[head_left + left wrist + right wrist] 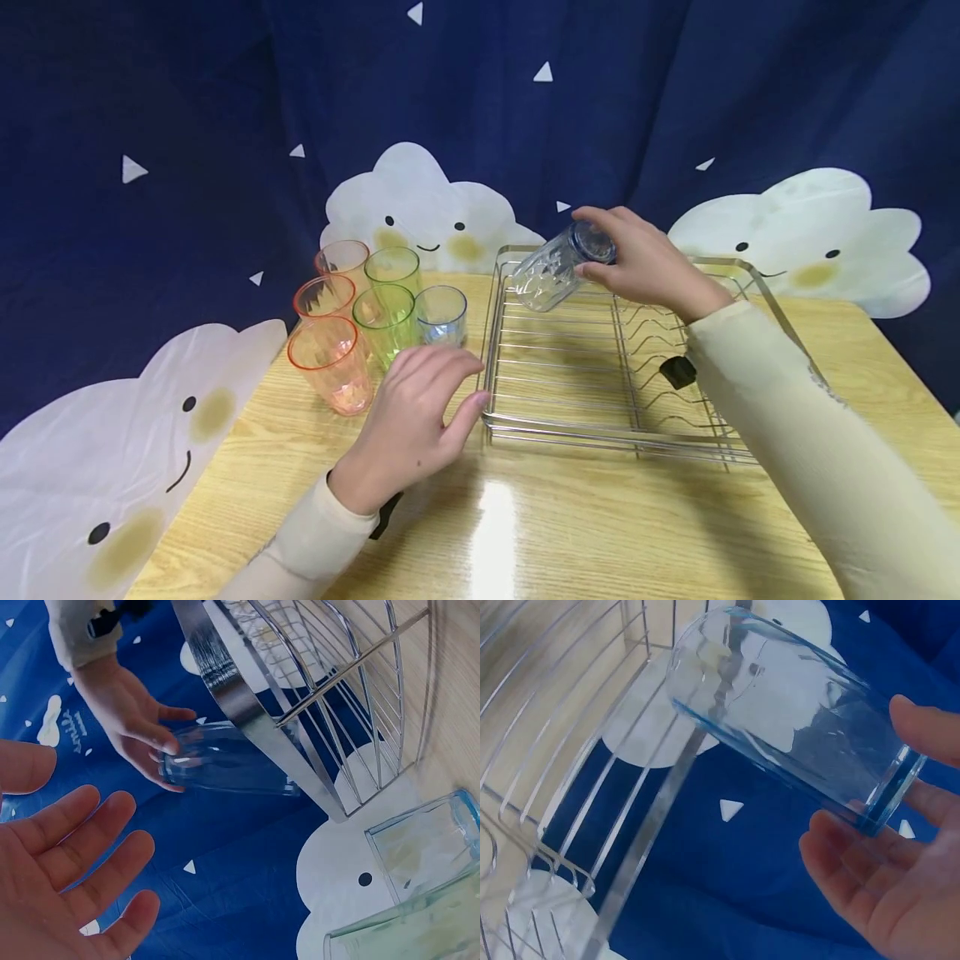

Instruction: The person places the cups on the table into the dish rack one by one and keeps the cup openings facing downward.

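My right hand (637,260) grips a clear blue-tinted cup (553,265) by its base, tilted with the mouth down to the left over the far left part of a wire dish rack (562,362). In the right wrist view, thumb and fingers curl round the base of the cup (780,724). My left hand (416,417) is held near the rack's left front corner, holding nothing; its fingers are spread and relaxed in the left wrist view. Just beyond it stands another blue-rimmed cup (442,315) upright on the table.
Left of the rack stand two green cups (385,321) and three orange cups (330,362), upright and close together. A black piece (678,372) shows near the rack's right side. Behind the wooden table (600,525) hangs a dark blue curtain (480,100) with clouds.
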The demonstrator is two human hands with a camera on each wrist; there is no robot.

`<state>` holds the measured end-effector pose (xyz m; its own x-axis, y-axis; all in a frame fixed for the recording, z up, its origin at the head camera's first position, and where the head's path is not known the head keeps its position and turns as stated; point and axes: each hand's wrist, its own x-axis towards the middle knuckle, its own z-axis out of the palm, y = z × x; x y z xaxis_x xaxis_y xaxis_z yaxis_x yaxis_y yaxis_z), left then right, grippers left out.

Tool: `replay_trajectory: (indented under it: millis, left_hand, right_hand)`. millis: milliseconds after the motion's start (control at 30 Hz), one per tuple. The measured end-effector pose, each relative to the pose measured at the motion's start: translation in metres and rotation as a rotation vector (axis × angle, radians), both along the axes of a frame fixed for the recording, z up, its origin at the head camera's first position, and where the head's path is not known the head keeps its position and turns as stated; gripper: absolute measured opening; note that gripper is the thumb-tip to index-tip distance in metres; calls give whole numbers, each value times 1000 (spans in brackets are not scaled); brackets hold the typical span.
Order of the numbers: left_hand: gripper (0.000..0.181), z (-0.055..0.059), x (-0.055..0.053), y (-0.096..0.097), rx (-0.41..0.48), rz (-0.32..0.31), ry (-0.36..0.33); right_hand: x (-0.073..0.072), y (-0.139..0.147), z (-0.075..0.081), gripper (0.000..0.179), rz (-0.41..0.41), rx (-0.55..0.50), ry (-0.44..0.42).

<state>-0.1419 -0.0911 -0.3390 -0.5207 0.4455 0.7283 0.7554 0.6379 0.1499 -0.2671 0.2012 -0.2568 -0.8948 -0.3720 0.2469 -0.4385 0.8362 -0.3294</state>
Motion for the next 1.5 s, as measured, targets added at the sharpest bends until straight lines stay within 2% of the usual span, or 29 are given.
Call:
replay_trajectory:
  millis: [333, 700, 1000, 1300, 1500]
  left_hand:
    - [24, -6, 1, -2, 9, 22, 0]
    - [25, -8, -1, -3, 0, 15, -12]
    - [25, -10, -2, -6, -2, 21, -13]
    - [23, -10, 0, -7, -12, 27, -35]
    - [23, -8, -1, -7, -15, 26, -20]
  right_hand:
    - [-37, -14, -23, 70, -50, 19, -105]
    - [-59, -11, -46, 71, -140, -86, -168]
    - [-69, -19, -54, 72, -148, -137, -173]
    - [-71, -35, -61, 71, -126, -154, -166]
    - [-72, -44, -61, 72, -138, -166, -163]
